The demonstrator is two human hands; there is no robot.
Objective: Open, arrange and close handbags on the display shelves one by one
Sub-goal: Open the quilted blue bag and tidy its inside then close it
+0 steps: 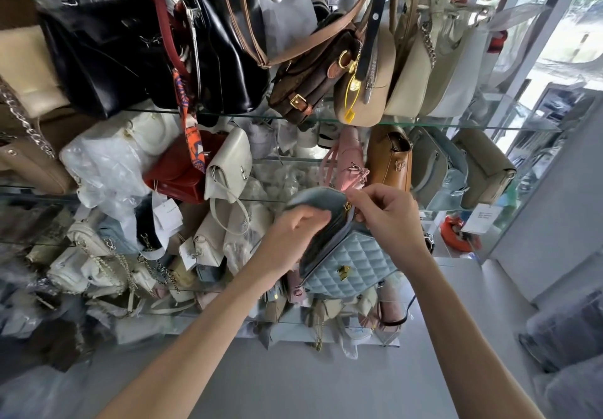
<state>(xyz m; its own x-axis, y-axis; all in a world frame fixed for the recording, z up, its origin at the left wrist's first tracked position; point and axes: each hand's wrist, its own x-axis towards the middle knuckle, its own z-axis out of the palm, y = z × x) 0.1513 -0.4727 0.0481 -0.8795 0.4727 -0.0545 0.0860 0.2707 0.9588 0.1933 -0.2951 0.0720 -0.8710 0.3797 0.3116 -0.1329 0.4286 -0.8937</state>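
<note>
A pale blue handbag (350, 267) with diamond quilting and a gold clasp (345, 272) shows a grey-blue lining under its raised flap. On the glass shelves (456, 123) behind it sit a pink bag (350, 164), a tan bag (391, 161), a red bag (179, 174) and a cream bag (230, 167). Glossy black bags (130, 50) hang near the top left corner beside an orange patterned scarf (191, 125), a brown monogram-print bag (313, 82) and a beige bag (368, 76) with a yellow tag (349, 114).
</note>
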